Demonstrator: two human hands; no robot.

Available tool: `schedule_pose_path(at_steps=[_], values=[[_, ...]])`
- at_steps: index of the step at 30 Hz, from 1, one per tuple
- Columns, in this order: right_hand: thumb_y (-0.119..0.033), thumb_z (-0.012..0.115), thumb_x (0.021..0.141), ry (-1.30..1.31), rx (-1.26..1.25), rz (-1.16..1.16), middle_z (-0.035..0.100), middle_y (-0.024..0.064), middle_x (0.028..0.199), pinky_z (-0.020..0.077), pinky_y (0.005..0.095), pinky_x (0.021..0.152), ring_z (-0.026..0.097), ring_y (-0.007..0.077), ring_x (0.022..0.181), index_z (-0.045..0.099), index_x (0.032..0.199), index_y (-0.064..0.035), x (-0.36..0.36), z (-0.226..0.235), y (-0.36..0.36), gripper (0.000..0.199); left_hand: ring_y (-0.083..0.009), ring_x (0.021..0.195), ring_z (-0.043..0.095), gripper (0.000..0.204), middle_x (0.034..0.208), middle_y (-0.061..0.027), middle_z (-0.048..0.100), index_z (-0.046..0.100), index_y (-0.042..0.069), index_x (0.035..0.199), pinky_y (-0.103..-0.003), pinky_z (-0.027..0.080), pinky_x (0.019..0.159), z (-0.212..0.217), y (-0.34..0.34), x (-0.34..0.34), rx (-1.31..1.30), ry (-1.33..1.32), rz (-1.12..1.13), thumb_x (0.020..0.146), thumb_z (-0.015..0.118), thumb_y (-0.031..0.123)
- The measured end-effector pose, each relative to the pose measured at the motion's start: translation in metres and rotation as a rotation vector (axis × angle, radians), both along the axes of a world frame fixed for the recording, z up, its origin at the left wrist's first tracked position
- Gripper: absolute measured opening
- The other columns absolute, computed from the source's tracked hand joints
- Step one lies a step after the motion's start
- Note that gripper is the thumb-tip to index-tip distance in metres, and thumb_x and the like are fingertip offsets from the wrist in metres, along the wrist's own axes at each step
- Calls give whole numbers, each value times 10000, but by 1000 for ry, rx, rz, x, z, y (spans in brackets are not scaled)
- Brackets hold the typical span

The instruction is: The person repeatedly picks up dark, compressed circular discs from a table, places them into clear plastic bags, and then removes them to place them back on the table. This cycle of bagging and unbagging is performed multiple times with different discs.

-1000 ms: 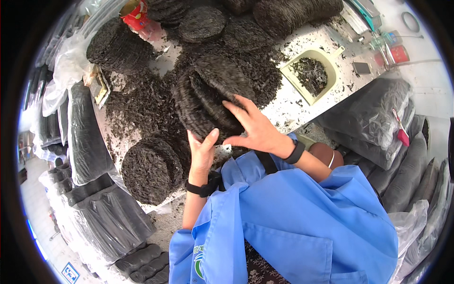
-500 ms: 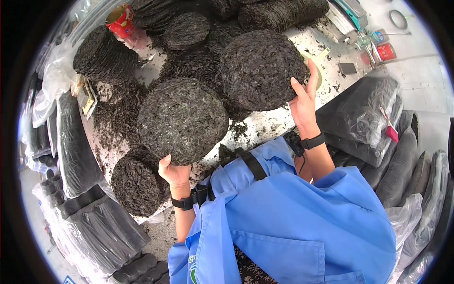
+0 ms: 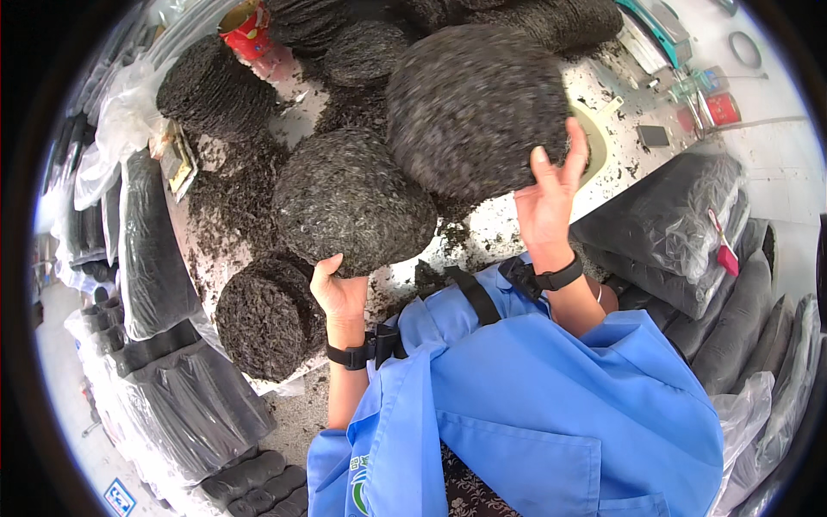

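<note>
My left hand (image 3: 338, 289) grips the lower edge of a round, flat disc of dark dried material (image 3: 353, 202), tilted up over the white table (image 3: 508, 233). My right hand (image 3: 550, 194) holds a second, larger dark disc (image 3: 474, 108) by its right rim, raised and slightly blurred. The two discs sit side by side and a little apart. Both wrists wear black straps, and my blue sleeves fill the lower picture.
A stack of dark discs (image 3: 269, 314) stands at the table's near left corner, with more stacks (image 3: 215, 86) at the back. A red can (image 3: 245, 26) is far back. Plastic-wrapped dark bundles (image 3: 159, 250) line the left and others (image 3: 680, 233) the right. Dark crumbs litter the table.
One stack held against the table a second ago has been split: each hand now holds a separate disc, lifted and turned flat-face toward me. The discs have moved further apart and closer.
</note>
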State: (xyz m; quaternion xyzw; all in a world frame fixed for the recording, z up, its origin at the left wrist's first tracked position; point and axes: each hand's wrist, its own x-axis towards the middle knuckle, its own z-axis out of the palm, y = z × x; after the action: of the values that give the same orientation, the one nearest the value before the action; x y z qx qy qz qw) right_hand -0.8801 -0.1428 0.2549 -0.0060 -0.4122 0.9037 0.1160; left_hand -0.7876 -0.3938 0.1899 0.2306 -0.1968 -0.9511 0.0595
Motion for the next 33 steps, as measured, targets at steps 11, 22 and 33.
schedule_pose_path(at_steps=[11,22,33], values=[[-87,590,847,125,1029,373,463,155,1239,377,349,975,459,279,1153,479,1241,-77,10,-35,-31,410,-290,934,620,329,1057,-125,639,588,0,1107,-420,520,822,-32,5,18,44,62,-109,839,491,165],[-17,648,805,437,1205,222,581,107,831,482,331,633,587,274,736,614,912,-15,2,-29,-35,112,-284,928,621,352,1043,-128,642,577,-32,1126,-387,515,837,-44,8,13,-113,-63,-181,795,541,82],[-32,621,747,328,1280,424,565,76,675,476,312,548,578,222,596,579,774,-24,-21,-29,-14,50,-265,1059,583,516,1203,-104,577,443,47,1311,-399,483,927,-40,29,2,-243,-75,-238,814,582,63]])
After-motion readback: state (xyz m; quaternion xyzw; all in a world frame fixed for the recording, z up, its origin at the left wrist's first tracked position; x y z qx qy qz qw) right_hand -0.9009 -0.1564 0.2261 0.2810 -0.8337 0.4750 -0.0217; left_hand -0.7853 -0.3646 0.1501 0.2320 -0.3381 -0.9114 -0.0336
